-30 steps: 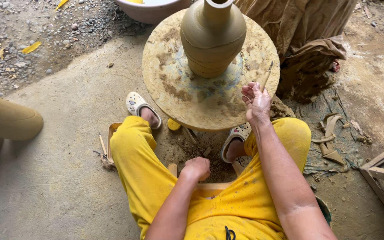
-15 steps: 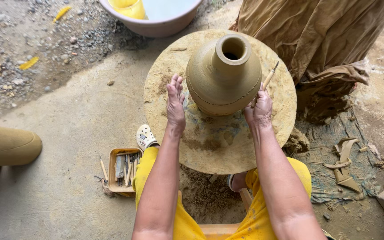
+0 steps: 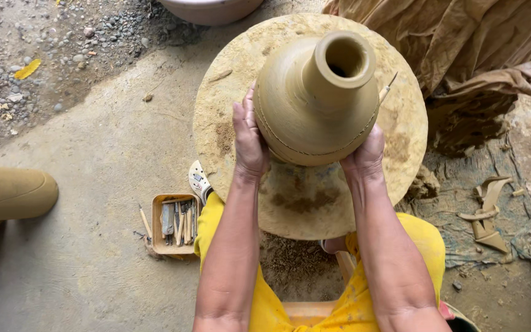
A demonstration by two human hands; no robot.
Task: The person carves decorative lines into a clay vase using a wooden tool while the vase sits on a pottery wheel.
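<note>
A wet clay vase (image 3: 314, 98) with a narrow neck and open mouth stands on a round, clay-caked wheel (image 3: 235, 117). My left hand (image 3: 250, 138) presses flat against the vase's left side. My right hand (image 3: 364, 154) cups its lower right side, and a thin stick (image 3: 388, 87) pokes out above that hand. Both hands grip the body of the vase between them. My legs in yellow trousers (image 3: 425, 240) straddle the wheel.
A small tray of wooden tools (image 3: 174, 224) lies on the concrete left of my knee. A pale basin (image 3: 210, 9) sits beyond the wheel. Brown cloth (image 3: 474, 43) is heaped at the right, clay scraps (image 3: 487, 212) below it. A tan rounded object (image 3: 7, 193) lies far left.
My left hand rose from my lap to the vase, then both hands closed around its sides. The camera has moved closer over the wheel.
</note>
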